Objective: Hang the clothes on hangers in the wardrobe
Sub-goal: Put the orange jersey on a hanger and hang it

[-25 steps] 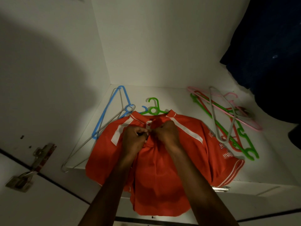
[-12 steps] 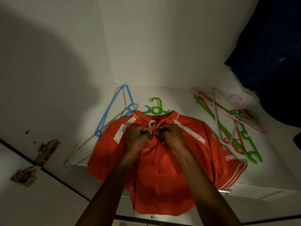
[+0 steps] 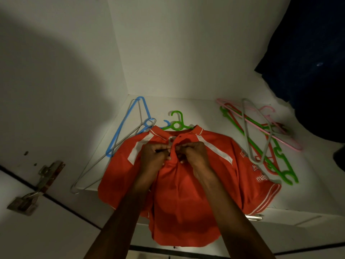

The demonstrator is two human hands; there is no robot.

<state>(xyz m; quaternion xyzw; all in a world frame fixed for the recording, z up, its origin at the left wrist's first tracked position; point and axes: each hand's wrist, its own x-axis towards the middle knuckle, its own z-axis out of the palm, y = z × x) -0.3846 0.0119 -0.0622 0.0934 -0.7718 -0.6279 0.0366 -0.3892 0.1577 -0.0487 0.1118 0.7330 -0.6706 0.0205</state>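
Matt red cloth shirt [image 3: 186,193] — glossy plastic green hanger [image 3: 176,122], thin wire hanger [image 3: 104,161].

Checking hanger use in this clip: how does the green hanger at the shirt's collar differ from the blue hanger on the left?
The green hanger is mostly hidden under the red shirt, only its hook showing; the blue hanger lies largely exposed. The green one sits at the collar, where both hands pinch the placket; the blue one lies crossed with a grey wire hanger. Both lie flat on the shelf.
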